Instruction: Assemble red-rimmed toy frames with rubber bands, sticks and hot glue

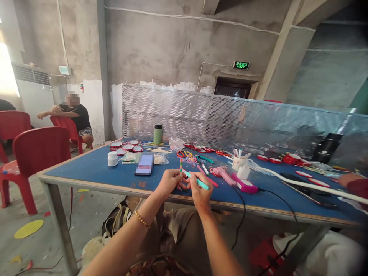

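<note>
Head view, anyone wanna critique this grip? Left hand [171,182] has its fingers pinched on a thin colour-banded stick [181,165], roughly upright, right by the middle of the front edge of the bench [77,168]. Right hand [201,193] has its fingers wrapped round a turquoise marker [202,184], one end aimed at the stick, close by the left fingers.

Reply: Looks decent tbh. Is the tip actually touching, though?

OP: Can't tell, too small and the fingers crowd it.

Reply: Fair. I'd pinch the stick close to where the marker meets it, otherwise a thin thing like that will probably wobble. Then lean the two hands together, or park both wrists on that front edge.

OP: Turn the stick or walk the marker round it?

Reply: Turn the stick, I reckon. Marker steady, light pressure, left fingers roll it a bit at a time. Should come out more even. And mind fresh ink, grabbing a wet band could smear it.

OP: Clutter ok? Loose pens [205,170] lie just beyond the right hand, phone [145,164] off toward the bench's left edge.

Reply: Fine imo, just don't let your knuckles knock the pens.
</note>
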Tool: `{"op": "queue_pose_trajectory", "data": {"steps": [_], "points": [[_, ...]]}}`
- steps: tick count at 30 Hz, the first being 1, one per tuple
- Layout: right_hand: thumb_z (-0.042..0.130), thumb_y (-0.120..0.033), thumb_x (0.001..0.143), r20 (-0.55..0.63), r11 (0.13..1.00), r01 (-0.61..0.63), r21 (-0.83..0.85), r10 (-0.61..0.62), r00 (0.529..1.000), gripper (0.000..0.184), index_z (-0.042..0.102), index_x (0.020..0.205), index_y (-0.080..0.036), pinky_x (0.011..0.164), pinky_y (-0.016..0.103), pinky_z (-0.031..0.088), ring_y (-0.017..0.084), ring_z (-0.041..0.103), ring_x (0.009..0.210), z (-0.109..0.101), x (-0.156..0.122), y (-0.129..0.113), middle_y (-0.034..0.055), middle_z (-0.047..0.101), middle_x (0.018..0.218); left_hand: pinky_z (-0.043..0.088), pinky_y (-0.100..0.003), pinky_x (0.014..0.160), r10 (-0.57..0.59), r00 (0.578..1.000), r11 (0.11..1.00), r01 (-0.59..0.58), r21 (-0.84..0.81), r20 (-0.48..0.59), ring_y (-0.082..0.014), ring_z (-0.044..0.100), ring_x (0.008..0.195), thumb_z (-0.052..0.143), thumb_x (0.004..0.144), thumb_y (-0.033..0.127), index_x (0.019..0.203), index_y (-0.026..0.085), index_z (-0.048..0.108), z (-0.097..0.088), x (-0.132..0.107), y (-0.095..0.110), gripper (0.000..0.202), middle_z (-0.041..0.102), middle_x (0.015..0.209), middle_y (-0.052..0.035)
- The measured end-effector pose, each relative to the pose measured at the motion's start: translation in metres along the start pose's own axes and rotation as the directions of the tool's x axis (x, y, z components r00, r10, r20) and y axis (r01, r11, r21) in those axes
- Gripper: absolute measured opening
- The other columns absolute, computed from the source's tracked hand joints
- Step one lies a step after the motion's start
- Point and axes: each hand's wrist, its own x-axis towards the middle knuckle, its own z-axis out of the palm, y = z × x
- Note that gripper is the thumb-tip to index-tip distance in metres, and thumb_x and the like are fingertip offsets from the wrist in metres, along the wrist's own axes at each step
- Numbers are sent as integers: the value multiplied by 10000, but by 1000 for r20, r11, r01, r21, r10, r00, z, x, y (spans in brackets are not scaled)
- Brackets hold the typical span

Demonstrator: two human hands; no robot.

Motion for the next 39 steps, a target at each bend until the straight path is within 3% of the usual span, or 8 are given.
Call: {"op": "queue_pose_trajectory", "data": {"steps": [10,23,39], "points": [[555,-296,897,41,998,51,-32,-49,998,179,638,785,-184,503,233,494,134,599,531,0,2,7,4,638,648,487,-185,460,5,1000,997,-6,75,15,-140,664,509,611,786,360,701,89,641,0,0,-1,286,681,597,-70],[545,-302,904,42,992,81,-93,-77,996,194,646,785,-187,527,242,503,143,607,554,1,4,12,14,656,677,475,-164,453,27,999,992,-30,120,28,-125,668,508,551,820,248,675,119,608,-1,2,-8,202,679,587,-36],[534,-291,900,59,985,103,-141,-95,994,198,648,782,-181,507,236,480,134,582,519,0,4,10,8,639,639,497,-185,479,32,999,990,-37,138,34,-140,672,522,593,821,374,679,119,620,-2,2,-9,293,684,580,-50]]}}
